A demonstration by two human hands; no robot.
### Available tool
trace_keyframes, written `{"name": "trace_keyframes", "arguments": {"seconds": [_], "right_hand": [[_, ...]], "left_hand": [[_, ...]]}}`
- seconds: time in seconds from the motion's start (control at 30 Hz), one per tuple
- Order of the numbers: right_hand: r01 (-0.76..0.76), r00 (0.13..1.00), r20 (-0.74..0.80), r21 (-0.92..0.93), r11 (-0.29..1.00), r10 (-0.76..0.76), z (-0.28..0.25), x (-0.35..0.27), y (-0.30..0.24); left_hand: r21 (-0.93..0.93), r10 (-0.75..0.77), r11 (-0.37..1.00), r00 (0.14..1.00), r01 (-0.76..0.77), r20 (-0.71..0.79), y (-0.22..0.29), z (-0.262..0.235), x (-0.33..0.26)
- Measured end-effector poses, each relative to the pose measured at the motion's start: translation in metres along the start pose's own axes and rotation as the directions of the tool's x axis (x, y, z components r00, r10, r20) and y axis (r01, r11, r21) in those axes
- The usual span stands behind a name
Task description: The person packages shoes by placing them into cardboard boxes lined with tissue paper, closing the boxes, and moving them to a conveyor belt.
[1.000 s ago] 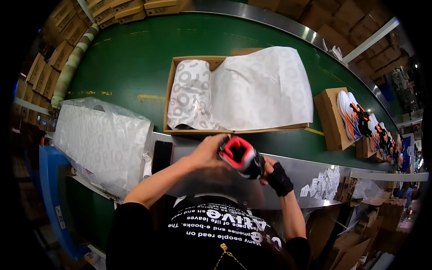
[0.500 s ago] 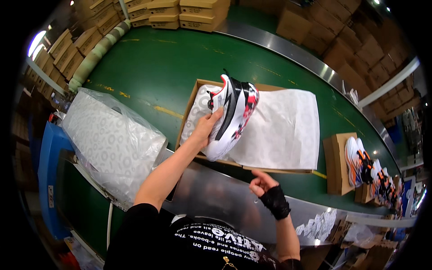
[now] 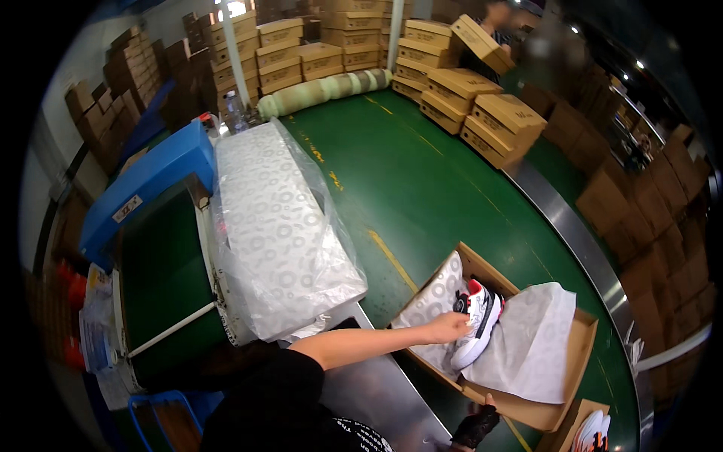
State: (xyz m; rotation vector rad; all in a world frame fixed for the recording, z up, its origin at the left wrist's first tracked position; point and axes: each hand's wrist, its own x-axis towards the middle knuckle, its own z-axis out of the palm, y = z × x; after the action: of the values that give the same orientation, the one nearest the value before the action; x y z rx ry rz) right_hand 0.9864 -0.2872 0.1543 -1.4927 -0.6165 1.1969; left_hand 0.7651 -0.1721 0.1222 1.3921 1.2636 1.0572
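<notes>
My left hand [image 3: 450,328] is closed on the tongue or collar side of a white sneaker [image 3: 474,339] with black, red and grey parts. The sneaker lies inside an open brown shoebox [image 3: 585,350], toe toward me. White patterned tissue paper [image 3: 535,339] spreads on the shoe's right, and more patterned tissue [image 3: 433,305] covers the box's left part. Beside the box's near edge is my right hand [image 3: 474,426], in a black fingerless glove. One finger stretches out toward the cardboard, and nothing shows in this hand; its other fingers are partly hidden.
A plastic-wrapped stack of patterned paper [image 3: 282,226] lies left of the box. Closed shoeboxes [image 3: 489,124] pile up at the far side, where another person [image 3: 497,38] handles one. A blue bin [image 3: 151,192] stands left. Orange-and-white shoes [image 3: 591,433] sit at lower right.
My view has swung left. The sneaker has gone down from above the box into it, still in my left hand. The tissue has shifted, baring the box's right end.
</notes>
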Motion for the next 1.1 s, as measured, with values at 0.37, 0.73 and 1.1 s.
{"name": "trace_keyframes", "arguments": {"seconds": [0.37,0.73,1.1], "right_hand": [[0.520,0.402,0.736,-0.673,-0.526,-0.544,0.067,0.019,0.051],[0.714,0.414,0.826,-0.555,-0.426,-0.383,0.081,0.009,-0.011],[0.924,0.269,0.775,-0.375,-0.074,-0.572,0.053,-0.024,-0.022]], "left_hand": [[0.327,0.096,0.943,0.900,0.054,-0.425,-0.051,-0.049,-0.032],[-0.702,-0.410,0.510,0.858,0.497,0.309,-0.003,-0.093,-0.035],[-0.849,-0.364,0.527,0.899,-0.017,-0.243,0.062,-0.195,-0.224]]}}
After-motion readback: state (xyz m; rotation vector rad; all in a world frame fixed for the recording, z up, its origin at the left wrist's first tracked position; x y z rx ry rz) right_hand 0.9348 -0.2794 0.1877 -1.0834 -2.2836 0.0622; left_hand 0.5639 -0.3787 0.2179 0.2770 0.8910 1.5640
